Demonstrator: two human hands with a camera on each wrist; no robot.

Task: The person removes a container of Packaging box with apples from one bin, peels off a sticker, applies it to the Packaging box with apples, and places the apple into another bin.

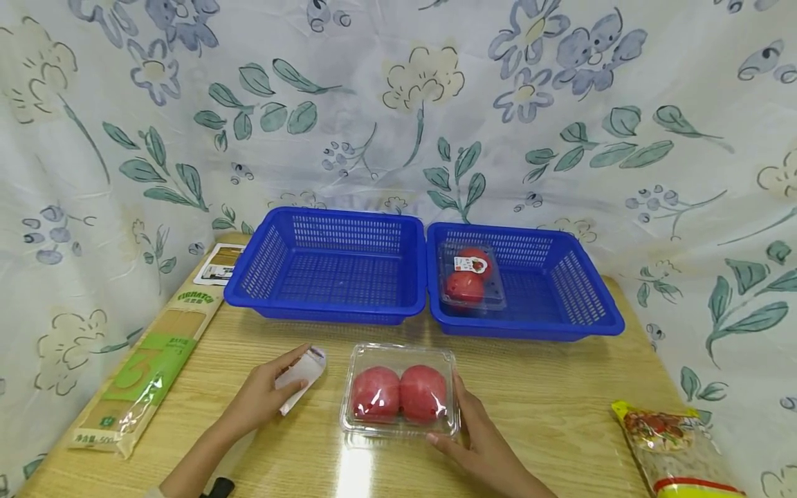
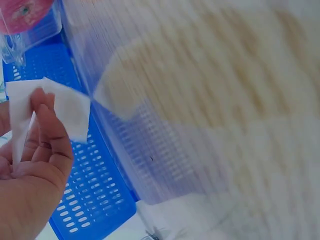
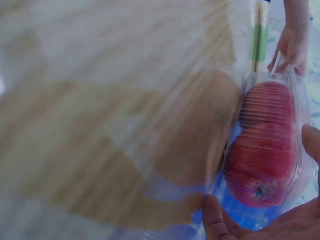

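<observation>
My left hand (image 1: pixel 264 387) pinches a folded white paper slip (image 1: pixel 301 379), which has a small printed patch at its upper corner. In the left wrist view the slip (image 2: pixel 72 111) spreads out on both sides of the fingers. At the middle of the table is a clear plastic box (image 1: pixel 398 354) with two round red fruits (image 1: pixel 400 394) side by side under its lid. My right hand (image 1: pixel 476 432) grips the right end of this box, its thumb at the near corner and its fingers along the side. The right wrist view shows the box (image 3: pixel 295 100) between thumb and fingers.
Behind stand two blue baskets, the left one (image 1: pixel 326 315) bare inside, the right one (image 1: pixel 529 328) holding another fruit box (image 1: pixel 492 294) with a label. A long noodle pack (image 1: pixel 146 366) lies at left, a yellow-edged food bag (image 1: pixel 675 449) at right. A floral curtain (image 1: pixel 373 138) hangs behind.
</observation>
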